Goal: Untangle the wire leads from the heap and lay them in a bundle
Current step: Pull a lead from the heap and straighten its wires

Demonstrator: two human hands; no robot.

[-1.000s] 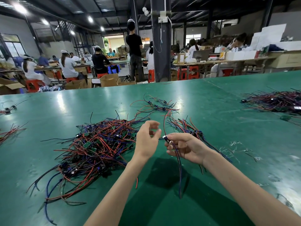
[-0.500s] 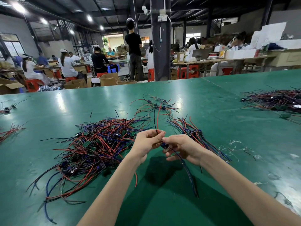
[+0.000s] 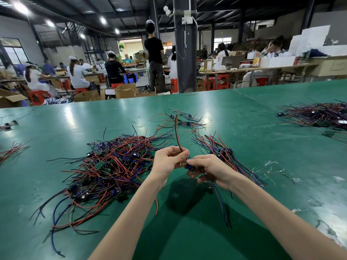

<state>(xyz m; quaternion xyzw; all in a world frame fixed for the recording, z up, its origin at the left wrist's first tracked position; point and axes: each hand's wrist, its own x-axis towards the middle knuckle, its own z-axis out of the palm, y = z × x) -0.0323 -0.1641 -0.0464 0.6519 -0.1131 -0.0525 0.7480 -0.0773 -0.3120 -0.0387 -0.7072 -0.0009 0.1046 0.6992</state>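
Now the left hand and right hand pinch one lead between heap and bundle; another pile lies far right.

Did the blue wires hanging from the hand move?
Yes. The blue wires under the right hand swung rightward, away from the heap.

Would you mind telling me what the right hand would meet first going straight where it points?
Most likely the left hand, almost touching it; beyond lies the tangled red-and-blue wire heap.
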